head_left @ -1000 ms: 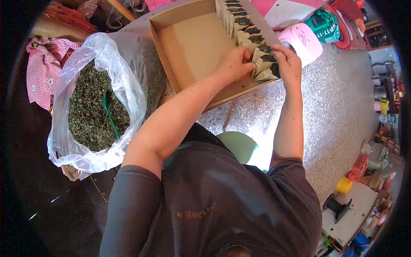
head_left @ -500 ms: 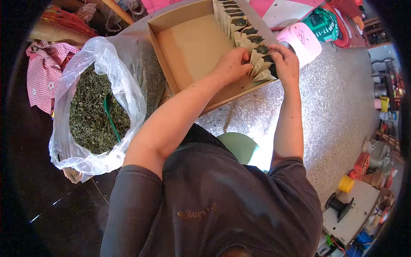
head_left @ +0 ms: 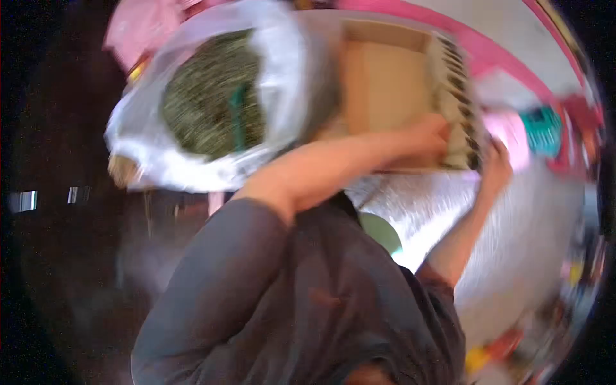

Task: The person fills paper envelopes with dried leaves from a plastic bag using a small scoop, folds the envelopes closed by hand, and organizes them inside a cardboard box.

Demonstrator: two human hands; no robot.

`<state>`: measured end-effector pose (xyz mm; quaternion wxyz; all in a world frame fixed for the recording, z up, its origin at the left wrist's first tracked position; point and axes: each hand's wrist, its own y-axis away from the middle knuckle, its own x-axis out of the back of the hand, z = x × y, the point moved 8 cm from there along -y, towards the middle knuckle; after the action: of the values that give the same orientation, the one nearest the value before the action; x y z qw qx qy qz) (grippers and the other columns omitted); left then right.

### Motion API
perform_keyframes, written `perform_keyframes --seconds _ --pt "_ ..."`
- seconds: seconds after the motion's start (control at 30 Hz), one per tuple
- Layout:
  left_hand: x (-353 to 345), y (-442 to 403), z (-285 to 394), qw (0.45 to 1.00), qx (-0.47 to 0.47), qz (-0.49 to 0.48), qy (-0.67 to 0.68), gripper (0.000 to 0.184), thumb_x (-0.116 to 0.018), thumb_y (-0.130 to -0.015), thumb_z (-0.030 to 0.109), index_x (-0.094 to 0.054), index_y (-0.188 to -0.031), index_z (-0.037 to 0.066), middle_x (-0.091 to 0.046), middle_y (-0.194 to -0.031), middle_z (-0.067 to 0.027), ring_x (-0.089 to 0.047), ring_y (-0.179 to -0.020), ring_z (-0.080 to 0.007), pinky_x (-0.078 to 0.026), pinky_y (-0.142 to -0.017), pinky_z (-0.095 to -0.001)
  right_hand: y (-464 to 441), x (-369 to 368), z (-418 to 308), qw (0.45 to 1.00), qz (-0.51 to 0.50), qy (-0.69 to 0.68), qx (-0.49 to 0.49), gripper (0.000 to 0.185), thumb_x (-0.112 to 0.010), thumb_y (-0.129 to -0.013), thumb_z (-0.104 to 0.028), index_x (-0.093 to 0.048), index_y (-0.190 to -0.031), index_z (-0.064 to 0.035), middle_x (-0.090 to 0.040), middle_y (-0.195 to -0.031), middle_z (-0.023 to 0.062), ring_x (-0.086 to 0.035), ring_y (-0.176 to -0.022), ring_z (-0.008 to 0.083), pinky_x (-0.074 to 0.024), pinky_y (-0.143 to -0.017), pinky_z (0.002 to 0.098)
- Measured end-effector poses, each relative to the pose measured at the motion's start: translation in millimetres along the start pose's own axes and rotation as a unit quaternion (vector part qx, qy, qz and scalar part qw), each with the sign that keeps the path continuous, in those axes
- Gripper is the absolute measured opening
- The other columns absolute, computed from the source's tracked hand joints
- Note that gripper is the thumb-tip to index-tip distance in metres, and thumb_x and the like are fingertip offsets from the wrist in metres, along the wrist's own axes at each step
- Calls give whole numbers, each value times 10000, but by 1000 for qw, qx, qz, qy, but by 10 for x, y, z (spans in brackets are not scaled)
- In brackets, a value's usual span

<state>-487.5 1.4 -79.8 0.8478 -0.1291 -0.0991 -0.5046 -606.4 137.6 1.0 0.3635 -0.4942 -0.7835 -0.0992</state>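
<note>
The whole view is smeared by motion. A shallow cardboard box (head_left: pixel 387 51) holds a row of small brown paper packets (head_left: pixel 454 133) with dark tops along its right side. My left hand (head_left: pixel 430 136) reaches into the box and lies against the packets' left side, its fingers too blurred to read. My right hand (head_left: pixel 498 160) is at the box's right edge, by the near end of the row; whether it grips anything is unclear.
To the left stands a clear plastic bag (head_left: pixel 282 38) of dried green leaves (head_left: pixel 199 96), with a green long-handled tool (head_left: pixel 238 119) in it. A pink object (head_left: pixel 510 131) and a green package (head_left: pixel 542 131) lie right of the box.
The view has swung, so the box and bag appear shifted right, with the bag also higher. My left hand stays by the packets; my right hand has moved from their tops to the box's outer edge.
</note>
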Motion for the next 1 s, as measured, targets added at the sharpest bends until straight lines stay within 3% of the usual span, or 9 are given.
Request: perform_keyframes --seconds 0.07,0.1,0.23,0.3,0.37,0.43,0.67,0.8,1.0 --pt "36 101 139 999 24 -6 -27 123 -627 -623 130 -618 -636 8 -573 -571 -152 -532 -527 -226 -426 -520 -430 53 23 -69 994 22 -35 105 311 -529 -882 -131 -650 -1126 18 -679 -1084 130 -622 -991 226 -462 -905 324" --pt "251 316 463 996 -71 17 57 128 -623 -620 128 -605 -598 4 -545 -533 -154 -507 -510 -234 -417 -523 -441 190 46 -260 991 34 -34 126 303 -527 -886 -119 -647 -1117 36 -675 -1093 134 -620 -994 237 -462 -913 333" --pt "740 876 778 993 -69 33 -85 183 -613 -675 156 -630 -776 5 -627 -733 -181 -606 -668 -315 -475 -627 -436 403 -207 -680 973 9 -62 222 274 -537 -880 -97 -658 -1092 29 -680 -1078 137 -625 -976 247 -470 -895 335" --pt "1021 1242 1002 965 -211 103 -114 253 -645 -715 184 -638 -929 49 -648 -810 -183 -620 -744 -373 -489 -658 -474 480 -324 -831 955 14 -54 291 254 -559 -873 -84 -661 -1076 30 -680 -1075 141 -626 -983 253 -471 -890 335" --pt "1505 1880 1392 950 -168 131 -229 239 -634 -768 129 -585 -980 30 -610 -1021 -171 -606 -903 -337 -500 -758 -431 617 -379 -1114 950 2 -59 307 246 -538 -867 -27 -648 -1074 46 -673 -1069 143 -618 -991 257 -470 -899 346" --pt "1976 2540 1655 901 -226 278 -245 249 -681 -766 108 -593 -993 53 -611 -987 -143 -608 -884 -325 -507 -750 -396 676 -494 -1209 935 -16 -75 346 242 -513 -868 25 -634 -1074 64 -665 -1064 144 -610 -996 259 -468 -905 354" --pt "3225 4727 1363 699 28 615 -365 145 -666 -817 -1 -626 -956 6 -631 -847 -70 -628 -748 -142 -510 -678 -255 1004 -801 -1721 926 -62 -47 370 223 -545 -898 -54 -643 -1071 46 -677 -1032 145 -628 -962 248 -484 -867 331" --pt "3483 5571 625 634 218 651 -356 100 -654 -807 81 -652 -891 26 -650 -826 -108 -635 -729 -197 -506 -689 -300 1093 -943 -1869 904 -82 -14 418 206 -559 -888 -54 -657 -1048 32 -678 -998 138 -633 -926 247 -494 -829 330" --pt "3555 5745 512 605 228 632 -426 120 -640 -785 82 -655 -902 65 -642 -837 -101 -629 -779 -270 -507 -716 -348 1232 -1024 -1926 886 -99 -10 453 182 -569 -863 -32 -667 -1008 18 -677 -958 132 -640 -863 260 -500 -782 334"
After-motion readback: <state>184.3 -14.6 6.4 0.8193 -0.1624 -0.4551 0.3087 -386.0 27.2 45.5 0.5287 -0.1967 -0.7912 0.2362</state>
